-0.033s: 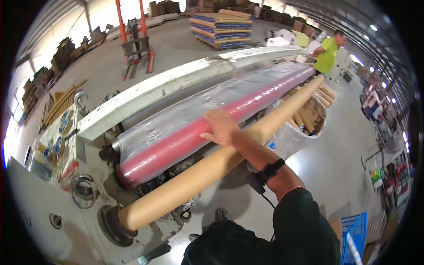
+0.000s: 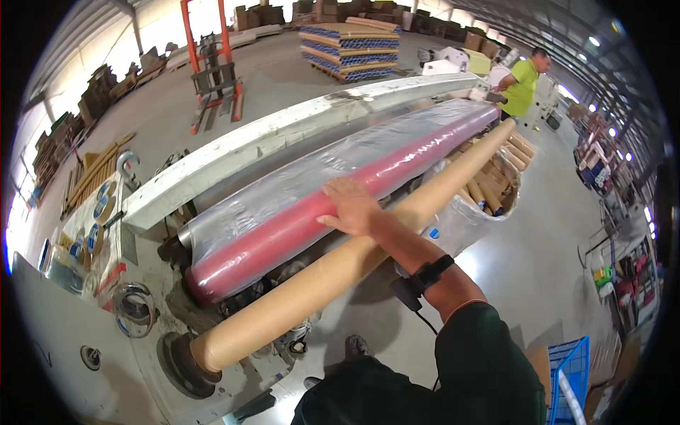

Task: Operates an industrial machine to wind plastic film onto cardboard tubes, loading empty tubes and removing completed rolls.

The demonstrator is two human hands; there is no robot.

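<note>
My right hand [image 2: 352, 207] lies palm down on a long pink roll [image 2: 258, 246] wrapped in shiny clear film. Its fingers stretch over the top of the roll and the thumb is spread apart, so the hand is open. Behind the roll, a sheet of clear plastic film [image 2: 283, 180] runs along the machine's length. My right forearm passes above a long brown cardboard tube [image 2: 304, 294], which lies in front of the pink roll. A dark round hub [image 2: 185, 365] supports the tube's near end. My left hand does not show.
A white machine beam [image 2: 234, 145] runs behind the film. Beyond the tube stands a plastic-lined bin [image 2: 496, 209] of cardboard tubes. Tape rolls [image 2: 104, 207] sit at the left. Someone in a yellow-green shirt [image 2: 520, 88] is at the far end. A blue crate [image 2: 570, 375] stands lower right.
</note>
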